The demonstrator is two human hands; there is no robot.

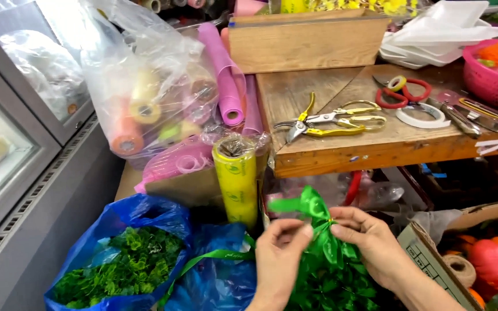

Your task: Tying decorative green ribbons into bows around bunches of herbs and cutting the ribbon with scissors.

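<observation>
Head view, looking down at both hands low in the frame, below the front edge of the wooden counter (341, 147).

Left hand (278, 256): grip narrow, fingertips pinched on the green ribbon bow (309, 207) from its left side, at the knot. Right hand (370, 242): grip narrow too, thumb and forefinger closed on the same knot from the right. The two grips meet at the bow's centre, nearly touching each other.

The bow stands up and to the left of the pinch point; its loops rise above both hands. More shiny green ribbon folds hang just below the grips, between the palms. A long ribbon tail (208, 259) runs from under the left hand out to the left, across a blue plastic bag (128, 219) filled with green foliage.

Under the hands: a bunch of green leaves (329, 291), touching the lower ribbon folds.

Surroundings: yellow roll of wrap (236, 178) upright just above and left of the left hand. On the counter, well apart from the hands: gold-handled scissors (341, 118), red-handled scissors (404, 92), a white tape ring (423, 115). Cardboard box (433, 259) with a twine spool (461, 269) just right of the right wrist.
</observation>
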